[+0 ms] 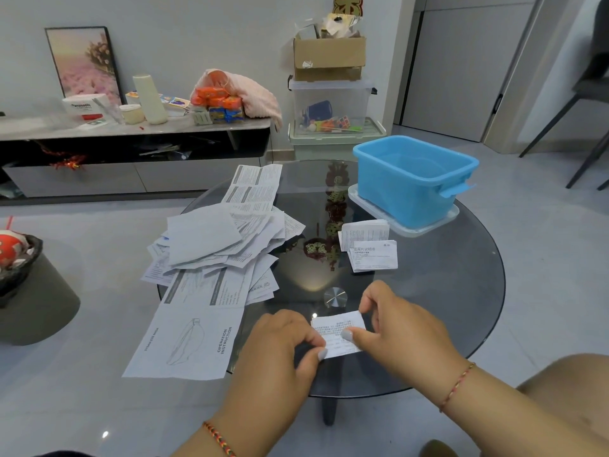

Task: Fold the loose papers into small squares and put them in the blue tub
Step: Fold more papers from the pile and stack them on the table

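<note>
Round smoked-glass table [461, 291]: at its near edge, left hand [286, 338] and right hand [392, 324] pinched a small folded printed paper [339, 331]; slick glass might let the loose white sheets [211, 245] slide, far from the blue plastic tub [412, 183].

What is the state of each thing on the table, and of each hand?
Small paper: folded, held by both hands just over the table.
Left hand: pinches the paper's left edge.
Right hand: pinches the paper's right side.
Tub: upright, open, standing on a clear lid; looks empty.
Loose pile: unfolded, spread on the left.
Folded papers: two, stacked beside the tub, not yet inside.
</note>
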A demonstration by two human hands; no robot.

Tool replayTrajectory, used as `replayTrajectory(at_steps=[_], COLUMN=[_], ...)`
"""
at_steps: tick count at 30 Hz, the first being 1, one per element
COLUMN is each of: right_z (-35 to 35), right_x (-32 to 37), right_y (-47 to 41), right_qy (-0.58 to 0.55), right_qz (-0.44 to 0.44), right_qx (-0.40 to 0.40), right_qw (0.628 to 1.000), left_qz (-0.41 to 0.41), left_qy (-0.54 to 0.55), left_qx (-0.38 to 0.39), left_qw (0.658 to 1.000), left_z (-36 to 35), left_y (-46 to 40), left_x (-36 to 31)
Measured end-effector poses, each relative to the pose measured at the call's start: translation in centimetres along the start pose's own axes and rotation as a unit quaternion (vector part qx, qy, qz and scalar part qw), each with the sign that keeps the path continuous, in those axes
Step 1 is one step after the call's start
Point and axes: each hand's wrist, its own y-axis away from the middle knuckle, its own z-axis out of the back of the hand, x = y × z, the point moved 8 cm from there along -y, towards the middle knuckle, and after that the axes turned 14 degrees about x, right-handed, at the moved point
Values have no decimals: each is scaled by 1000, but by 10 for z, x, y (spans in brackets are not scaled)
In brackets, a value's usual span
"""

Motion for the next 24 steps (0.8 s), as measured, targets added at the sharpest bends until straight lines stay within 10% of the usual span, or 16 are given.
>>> replayTrajectory(at_steps=[24], right_z=[-9], right_x=[-2], right_y=[-7], right_qy=[-104], right_qz=[20], right_qx=[96], right_qw=[990], left_qz=[28], left_qy=[8], left_qx=[14], left_qw=[999], left_z=[2], left_y=[-1], left_x=[-3])
